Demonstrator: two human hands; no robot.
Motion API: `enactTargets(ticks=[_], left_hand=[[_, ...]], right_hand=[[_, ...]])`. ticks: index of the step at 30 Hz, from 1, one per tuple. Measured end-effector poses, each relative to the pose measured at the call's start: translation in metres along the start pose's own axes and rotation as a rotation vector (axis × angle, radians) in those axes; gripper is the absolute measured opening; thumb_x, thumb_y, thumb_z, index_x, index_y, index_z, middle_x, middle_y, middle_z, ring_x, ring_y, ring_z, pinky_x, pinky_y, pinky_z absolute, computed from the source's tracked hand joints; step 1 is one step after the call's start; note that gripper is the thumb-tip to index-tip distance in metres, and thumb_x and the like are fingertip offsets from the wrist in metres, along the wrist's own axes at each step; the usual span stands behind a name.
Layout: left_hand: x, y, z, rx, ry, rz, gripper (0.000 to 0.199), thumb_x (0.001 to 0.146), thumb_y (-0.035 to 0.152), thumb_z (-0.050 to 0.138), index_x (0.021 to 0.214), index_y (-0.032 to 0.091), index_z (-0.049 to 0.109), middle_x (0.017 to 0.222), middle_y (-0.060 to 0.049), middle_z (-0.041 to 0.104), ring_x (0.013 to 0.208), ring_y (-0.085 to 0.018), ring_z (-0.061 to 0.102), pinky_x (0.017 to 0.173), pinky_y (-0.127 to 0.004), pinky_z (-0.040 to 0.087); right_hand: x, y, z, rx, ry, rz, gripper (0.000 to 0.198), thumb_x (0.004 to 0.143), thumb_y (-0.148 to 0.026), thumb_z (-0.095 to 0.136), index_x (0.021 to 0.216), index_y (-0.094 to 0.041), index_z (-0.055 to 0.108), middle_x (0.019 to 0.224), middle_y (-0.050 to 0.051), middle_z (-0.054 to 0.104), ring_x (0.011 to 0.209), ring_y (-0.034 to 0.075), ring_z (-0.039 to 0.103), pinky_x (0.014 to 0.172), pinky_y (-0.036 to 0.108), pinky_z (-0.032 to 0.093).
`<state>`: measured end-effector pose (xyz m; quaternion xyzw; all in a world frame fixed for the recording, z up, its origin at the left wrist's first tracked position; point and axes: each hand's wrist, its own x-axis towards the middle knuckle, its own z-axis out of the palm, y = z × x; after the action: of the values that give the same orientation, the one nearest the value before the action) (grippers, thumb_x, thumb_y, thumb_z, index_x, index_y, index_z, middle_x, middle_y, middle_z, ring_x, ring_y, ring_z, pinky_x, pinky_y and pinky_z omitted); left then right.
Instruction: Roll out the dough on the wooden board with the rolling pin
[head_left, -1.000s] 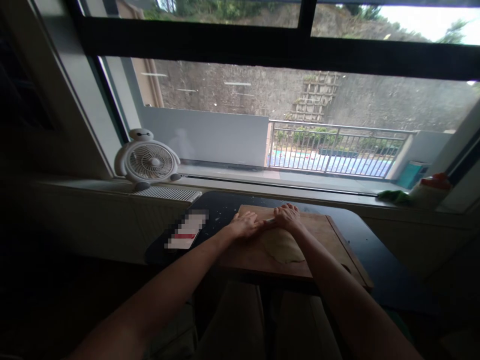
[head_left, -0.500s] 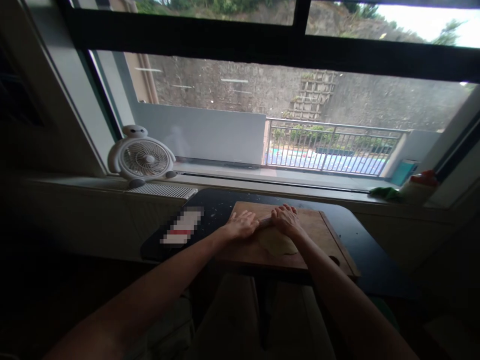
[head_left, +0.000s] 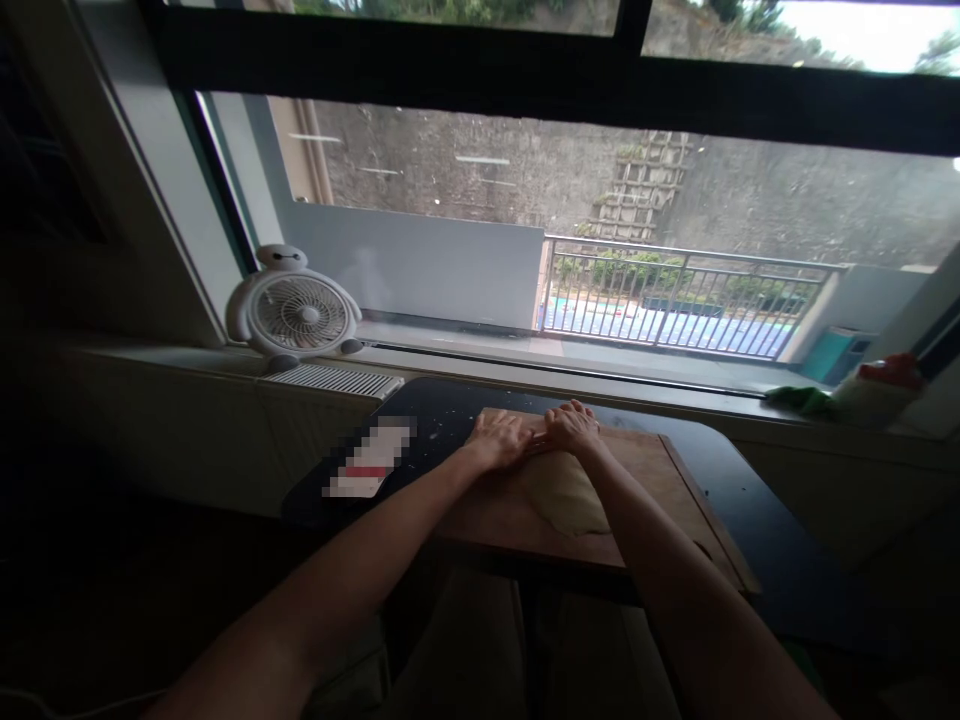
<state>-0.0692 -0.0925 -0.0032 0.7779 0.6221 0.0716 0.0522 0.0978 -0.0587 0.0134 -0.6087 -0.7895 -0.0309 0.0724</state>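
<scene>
A flattened sheet of pale dough [head_left: 566,495] lies on a wooden cutting board [head_left: 637,460]. Across its far part runs a rolling pin [head_left: 538,441], of which only a short middle stretch shows between my hands. Fingers bent over the pin's left end, my left hand [head_left: 501,440] presses down near the board's far left side. My right hand [head_left: 572,427] is closed over the other end, close beside it. My right forearm hides part of the dough's right edge.
The board rests on a dark table [head_left: 727,470] below a window. At the table's left lies a blurred-out pale packet [head_left: 371,460] with a red band. A white fan [head_left: 304,312] stands on the sill at left; a green cloth [head_left: 799,400] and a bottle [head_left: 885,390] are at right.
Both hands have pushed the rolling pin a little away from me over the dough, and more dough shows on the near side. My left fingers look more bent. The camera view has shifted slightly.
</scene>
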Motion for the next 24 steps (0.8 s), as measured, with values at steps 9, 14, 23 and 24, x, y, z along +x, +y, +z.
enactTargets(ticks=[9, 14, 23, 24], left_hand=[[0.005, 0.003, -0.002, 0.001, -0.018, -0.048, 0.059, 0.091, 0.054, 0.011, 0.128, 0.025, 0.046, 0.144, -0.007, 0.039, 0.135, -0.027, 0.026, 0.105, -0.058, 0.020], [-0.042, 0.028, 0.003, 0.015, 0.066, 0.036, 0.059, 0.090, 0.055, 0.019, 0.130, 0.019, 0.045, 0.142, -0.011, 0.041, 0.136, -0.027, 0.026, 0.110, -0.050, 0.013], [-0.038, 0.026, 0.000, 0.063, 0.083, 0.140, 0.070, 0.086, 0.064, 0.024, 0.140, 0.020, 0.030, 0.147, -0.010, 0.033, 0.136, -0.027, 0.024, 0.110, -0.047, 0.013], [-0.030, 0.024, -0.002, 0.058, 0.074, 0.144, 0.072, 0.086, 0.067, 0.023, 0.140, 0.020, 0.031, 0.147, -0.010, 0.034, 0.136, -0.027, 0.025, 0.110, -0.048, 0.013]], right_hand=[[-0.008, 0.001, 0.002, -0.001, -0.017, 0.027, 0.048, 0.095, -0.036, 0.022, 0.100, -0.018, 0.066, 0.111, 0.012, 0.061, 0.114, 0.024, 0.045, 0.095, 0.040, 0.029], [-0.068, 0.011, 0.009, -0.023, 0.166, 0.001, 0.044, 0.098, -0.037, 0.021, 0.117, -0.020, 0.056, 0.126, 0.008, 0.053, 0.125, 0.023, 0.034, 0.104, 0.038, 0.018], [-0.060, 0.013, 0.012, 0.039, 0.191, 0.028, 0.043, 0.098, -0.040, 0.020, 0.115, -0.024, 0.056, 0.123, 0.005, 0.053, 0.121, 0.021, 0.036, 0.102, 0.039, 0.021], [-0.052, 0.012, 0.010, 0.035, 0.165, 0.028, 0.044, 0.098, -0.039, 0.019, 0.112, -0.024, 0.058, 0.121, 0.006, 0.054, 0.119, 0.021, 0.038, 0.101, 0.039, 0.022]])
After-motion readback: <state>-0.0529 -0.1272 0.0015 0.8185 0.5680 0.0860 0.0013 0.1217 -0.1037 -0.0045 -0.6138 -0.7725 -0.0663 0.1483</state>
